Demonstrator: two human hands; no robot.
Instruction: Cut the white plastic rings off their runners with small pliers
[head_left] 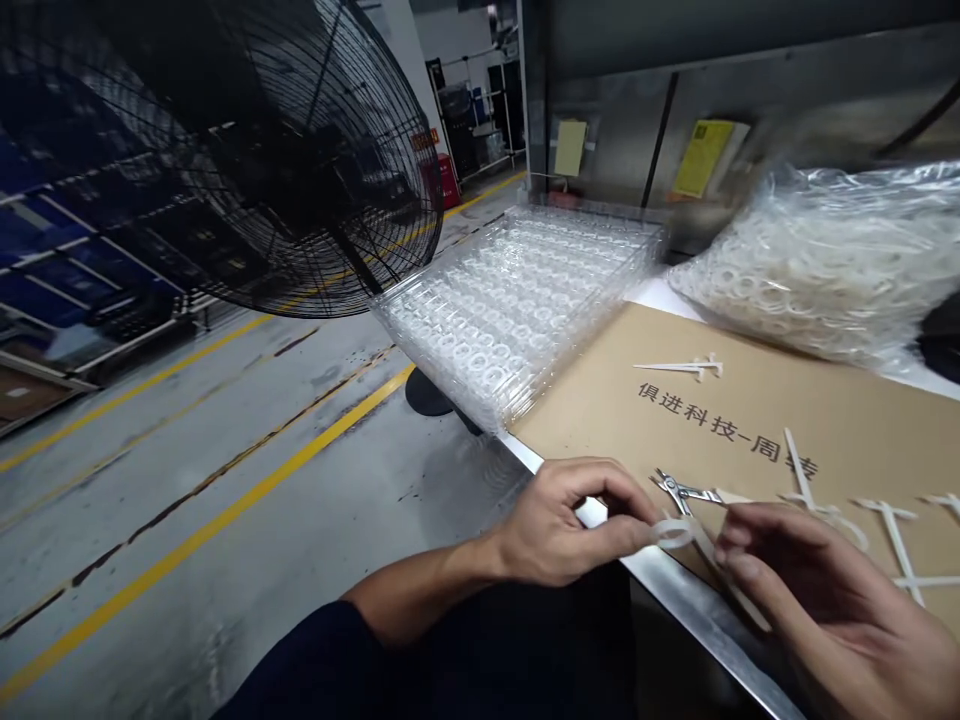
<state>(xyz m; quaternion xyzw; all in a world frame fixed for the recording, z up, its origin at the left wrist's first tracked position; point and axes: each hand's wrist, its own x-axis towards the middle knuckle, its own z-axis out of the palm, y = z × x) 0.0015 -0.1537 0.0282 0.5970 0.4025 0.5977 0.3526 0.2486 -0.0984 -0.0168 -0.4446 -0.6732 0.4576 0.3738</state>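
A small white plastic ring (673, 532) is pinched between the thumb and the bent fingers of the left hand (562, 520), so this grip is closed on the ring. It is held just over the steel edge of the bench (697, 610), and for this reason it could be dropped to the painted concrete floor (225, 500) if the pinch is loosened, because the ring is thin and light. A small flush cutter (679, 490) lies on the cardboard sheet (600, 390) close to both hands, and it could be knocked aside or pushed over the edge by a careless wrist movement. The right hand (802, 580) is held low at the right of the ring, with its fingers curled near a flat white plastic strip (739, 590), but it cannot be told if that strip is clamped. The left forearm is stretched across the bench edge, and the wrist is slightly bent.
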